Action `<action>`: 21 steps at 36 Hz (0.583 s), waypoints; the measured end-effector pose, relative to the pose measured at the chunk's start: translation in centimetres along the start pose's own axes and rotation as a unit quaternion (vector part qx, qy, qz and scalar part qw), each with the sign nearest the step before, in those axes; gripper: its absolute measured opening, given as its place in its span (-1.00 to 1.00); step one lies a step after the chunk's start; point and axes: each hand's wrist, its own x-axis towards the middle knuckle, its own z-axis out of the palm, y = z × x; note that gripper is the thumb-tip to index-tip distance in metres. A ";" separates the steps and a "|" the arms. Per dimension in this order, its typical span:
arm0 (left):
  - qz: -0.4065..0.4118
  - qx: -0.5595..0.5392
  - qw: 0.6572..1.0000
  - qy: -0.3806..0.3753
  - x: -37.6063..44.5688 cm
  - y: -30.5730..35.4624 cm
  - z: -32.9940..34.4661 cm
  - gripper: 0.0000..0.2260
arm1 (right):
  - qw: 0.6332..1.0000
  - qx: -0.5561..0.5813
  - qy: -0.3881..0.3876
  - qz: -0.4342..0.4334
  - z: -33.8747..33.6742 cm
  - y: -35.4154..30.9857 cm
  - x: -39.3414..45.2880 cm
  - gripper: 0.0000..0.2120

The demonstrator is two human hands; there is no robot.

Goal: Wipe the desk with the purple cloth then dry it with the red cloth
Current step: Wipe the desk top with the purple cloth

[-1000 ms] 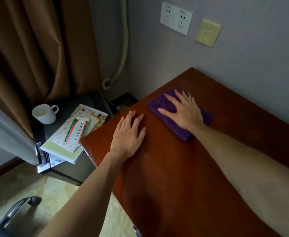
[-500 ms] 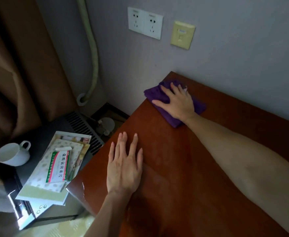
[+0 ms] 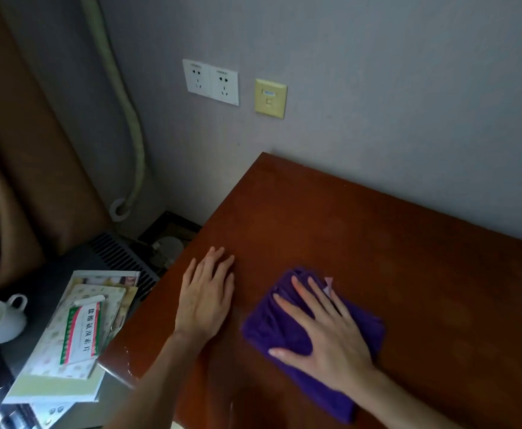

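Right hand (image 3: 324, 332) flat, fingers spread, on purple cloth (image 3: 287, 332); left hand (image 3: 205, 300) flat on desk (image 3: 377, 236) (leaflet (image 3: 81, 331) print at left unreadable).

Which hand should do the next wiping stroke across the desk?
The right hand. It already lies flat, fingers spread, on the purple cloth, with bare desk ahead. The left hand rests bare on the wood near the desk's left edge.
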 end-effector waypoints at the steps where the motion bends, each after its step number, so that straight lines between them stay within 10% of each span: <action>1: 0.004 0.008 1.000 -0.003 1.0 0.0 -0.2 -0.54 | 1.000 0.005 0.001 0.001 -0.2 0.7 1.6 -0.17; 8: 0.040 0.040 0.997 -0.043 4.5 -0.5 0.3 -0.51 | 0.988 0.013 0.100 0.116 -3.7 7.3 18.5 0.00; 21: 0.048 0.037 0.997 -0.045 5.1 -1.2 2.0 -0.53 | 0.988 0.016 0.044 0.150 -6.4 12.0 31.6 -0.16</action>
